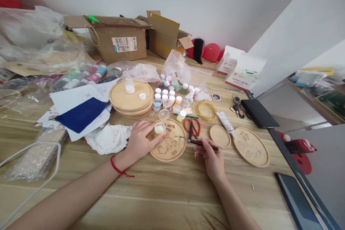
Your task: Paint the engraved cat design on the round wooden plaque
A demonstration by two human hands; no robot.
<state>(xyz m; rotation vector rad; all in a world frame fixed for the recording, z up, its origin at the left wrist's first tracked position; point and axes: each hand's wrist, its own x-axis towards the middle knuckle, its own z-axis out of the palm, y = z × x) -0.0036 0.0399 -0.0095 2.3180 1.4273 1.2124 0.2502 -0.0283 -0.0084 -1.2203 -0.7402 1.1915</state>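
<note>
Crowding near the wooden plate (176,152): jars (165,97), red-handled tool (199,126), wire coil (207,118).

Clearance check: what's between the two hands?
Head view: the drawn-on wooden plate, the jar in the left hand, and the tool in the right hand, tip at the plate.

Two open cardboard boxes (105,41) stand at the far side. White sticky note boxes (239,75) are to their right. Nearer, keys (237,107) lie beside a flat black case (258,114). A white cable (59,154) curves at near left.
</note>
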